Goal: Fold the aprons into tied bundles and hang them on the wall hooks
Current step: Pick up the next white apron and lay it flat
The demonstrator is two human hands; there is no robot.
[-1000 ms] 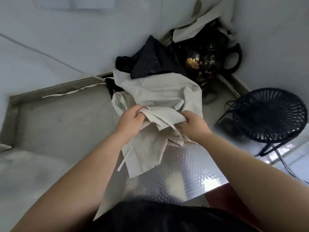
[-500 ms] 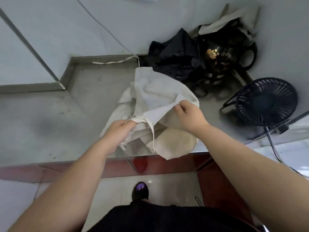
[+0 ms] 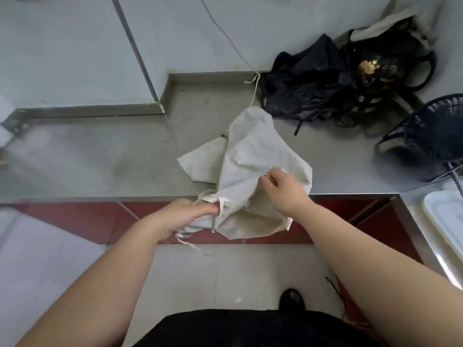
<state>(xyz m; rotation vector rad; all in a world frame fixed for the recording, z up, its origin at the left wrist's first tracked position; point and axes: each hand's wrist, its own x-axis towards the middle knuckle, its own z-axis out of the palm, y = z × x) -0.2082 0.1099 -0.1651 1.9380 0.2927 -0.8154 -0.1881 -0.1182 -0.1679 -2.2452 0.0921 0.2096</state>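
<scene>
Nearest, one black shoe (image 3: pixel 292 299) on pale floor tiles, just past a dark hem at the bottom edge; two bare forearms reaching forward from there.

Grips with the left hand (image 3: pixel 190 215) a bunched edge of one cream apron (image 3: pixel 253 151), fingers curled tight round the cloth and its thin ties, just in front of the counter (image 3: pixel 100 159); at least two loose tie ends dangling below that fist. Pinches with the right hand (image 3: pixel 283 191) a fold of the same apron, thumb and forefinger pressed together on the cloth, remaining fingers curled in.

Apron itself half on the grey counter, half drooping over the front edge before one red cabinet front (image 3: pixel 87 221); one tie (image 3: pixel 254 93) stretched from its far corner back to the wall.

Farther back, one heap of dark cloth (image 3: pixel 305 91) against the wall, number of pieces in it impossible to tell; touching it on the right, one black bag (image 3: pixel 385 66) with a gold flower print, one pale cloth (image 3: pixel 390 18) draped over its top. To the right, one black fan (image 3: pixel 431 131) on the counter; nearer at the right border, one white tray (image 3: pixel 448 219) on a side surface.
</scene>
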